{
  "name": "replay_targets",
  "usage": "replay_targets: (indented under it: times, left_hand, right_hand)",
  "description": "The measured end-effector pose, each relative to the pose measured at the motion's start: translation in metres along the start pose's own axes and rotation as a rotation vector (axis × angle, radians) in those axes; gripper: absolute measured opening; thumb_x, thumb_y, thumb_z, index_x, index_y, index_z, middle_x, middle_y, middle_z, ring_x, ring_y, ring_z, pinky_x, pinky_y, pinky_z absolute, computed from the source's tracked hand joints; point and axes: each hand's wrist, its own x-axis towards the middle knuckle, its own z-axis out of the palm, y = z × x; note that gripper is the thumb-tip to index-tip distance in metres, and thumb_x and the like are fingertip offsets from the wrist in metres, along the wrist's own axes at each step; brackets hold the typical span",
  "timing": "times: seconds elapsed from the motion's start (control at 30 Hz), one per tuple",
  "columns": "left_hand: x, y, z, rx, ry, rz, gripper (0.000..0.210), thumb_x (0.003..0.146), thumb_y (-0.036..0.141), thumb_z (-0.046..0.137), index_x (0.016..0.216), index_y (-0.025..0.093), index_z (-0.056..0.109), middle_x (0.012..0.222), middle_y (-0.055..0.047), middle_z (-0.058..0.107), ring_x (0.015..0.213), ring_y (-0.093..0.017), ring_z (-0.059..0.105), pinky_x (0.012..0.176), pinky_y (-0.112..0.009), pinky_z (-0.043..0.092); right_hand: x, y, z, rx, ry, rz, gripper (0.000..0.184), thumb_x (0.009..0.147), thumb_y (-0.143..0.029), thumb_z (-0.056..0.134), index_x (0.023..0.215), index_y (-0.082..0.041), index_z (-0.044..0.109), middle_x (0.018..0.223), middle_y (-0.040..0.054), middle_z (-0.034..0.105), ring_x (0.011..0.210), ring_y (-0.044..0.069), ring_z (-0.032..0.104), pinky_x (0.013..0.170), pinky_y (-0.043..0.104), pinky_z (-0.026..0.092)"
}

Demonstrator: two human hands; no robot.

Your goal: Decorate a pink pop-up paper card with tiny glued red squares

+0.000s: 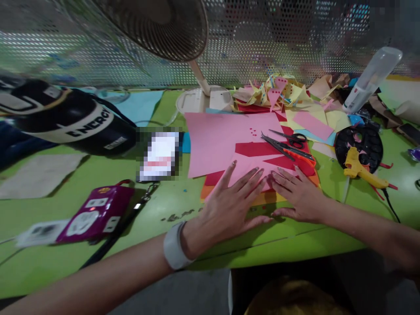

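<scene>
My left hand (pixel 231 199) lies flat with fingers spread over pink paper (pixel 213 144) near the table's front edge. Beside it, almost touching at the fingertips, my right hand (pixel 297 194) rests with its fingers stretched out on the same stack. Red paper pieces (pixel 254 149) lie on the pink sheet, and orange paper (pixel 206 192) shows underneath. Just beyond my right hand are black-handled scissors (pixel 295 140) and a second cutting tool with an orange handle (pixel 300 156), partly overlapping. Small red dots (pixel 252 131) sit on the pink sheet.
A yellow glue gun (pixel 361 168) rests on a black round tray (pixel 369 140) at right. Paper scraps (pixel 278 92) and a clear bottle (pixel 374 78) lie behind. A fan (pixel 198 81) stands at back. On the left are a phone (pixel 160 155), purple pouch (pixel 96 212) and large dark bottle (pixel 82 118).
</scene>
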Motion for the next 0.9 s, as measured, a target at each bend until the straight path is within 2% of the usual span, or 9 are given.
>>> replay_targets:
  times: [0.2, 0.43, 0.57, 0.67, 0.8, 0.9]
  left_hand:
    - [0.003, 0.013, 0.017, -0.004, -0.035, 0.045, 0.091, 0.092, 0.073, 0.027, 0.15, 0.004, 0.031, 0.148, -0.024, 0.045, 0.141, -0.033, 0.04, 0.12, -0.057, 0.005]
    - [-0.003, 0.017, 0.025, -0.004, -0.062, 0.038, 0.109, 0.083, 0.083, 0.021, 0.148, -0.003, 0.031, 0.148, -0.03, 0.041, 0.141, -0.039, 0.037, 0.119, -0.055, 0.012]
    - [-0.011, 0.012, 0.023, -0.017, -0.076, 0.047, 0.109, 0.082, 0.084, 0.025, 0.152, 0.0, 0.024, 0.151, -0.028, 0.039, 0.143, -0.037, 0.034, 0.12, -0.053, 0.011]
    - [-0.023, 0.006, 0.02, -0.033, -0.057, 0.053, 0.107, 0.083, 0.082, 0.029, 0.155, 0.005, 0.015, 0.153, -0.025, 0.038, 0.143, -0.035, 0.035, 0.12, -0.052, 0.01]
    - [-0.047, -0.002, 0.014, -0.003, -0.03, 0.06, 0.107, 0.084, 0.08, 0.033, 0.157, 0.009, 0.0, 0.154, -0.022, 0.037, 0.142, -0.035, 0.037, 0.12, -0.051, 0.007]
    - [-0.065, -0.007, 0.01, 0.041, -0.046, 0.047, 0.108, 0.084, 0.079, 0.038, 0.157, 0.01, -0.003, 0.154, -0.021, 0.038, 0.14, -0.034, 0.04, 0.12, -0.048, 0.005]
  right_hand:
    - [0.001, 0.0, -0.002, -0.008, -0.006, -0.006, 0.078, 0.095, -0.067, 0.028, 0.148, -0.01, 0.038, 0.156, 0.0162, 0.034, 0.146, 0.033, 0.028, 0.113, 0.066, 0.026]
    - [0.001, 0.001, -0.001, -0.009, 0.002, 0.005, 0.08, 0.094, -0.069, 0.028, 0.149, -0.011, 0.035, 0.158, 0.0156, 0.031, 0.147, 0.031, 0.027, 0.115, 0.064, 0.024]
    - [0.0, 0.005, -0.001, -0.022, 0.0, 0.0, 0.081, 0.094, -0.07, 0.022, 0.15, -0.012, 0.036, 0.157, 0.0148, 0.032, 0.147, 0.028, 0.029, 0.117, 0.059, 0.023]
    - [-0.002, 0.008, -0.002, -0.033, -0.017, 0.012, 0.087, 0.093, -0.072, 0.016, 0.15, -0.008, 0.034, 0.156, 0.017, 0.032, 0.145, 0.028, 0.032, 0.118, 0.059, 0.02]
    - [-0.009, 0.011, -0.004, -0.044, -0.033, 0.078, 0.097, 0.088, -0.079, 0.021, 0.152, -0.005, 0.029, 0.156, 0.0214, 0.032, 0.145, 0.032, 0.031, 0.118, 0.06, 0.019]
    - [-0.014, 0.012, -0.005, -0.047, -0.04, 0.125, 0.101, 0.087, -0.08, 0.02, 0.152, -0.004, 0.026, 0.155, 0.0234, 0.032, 0.146, 0.034, 0.029, 0.118, 0.061, 0.018]
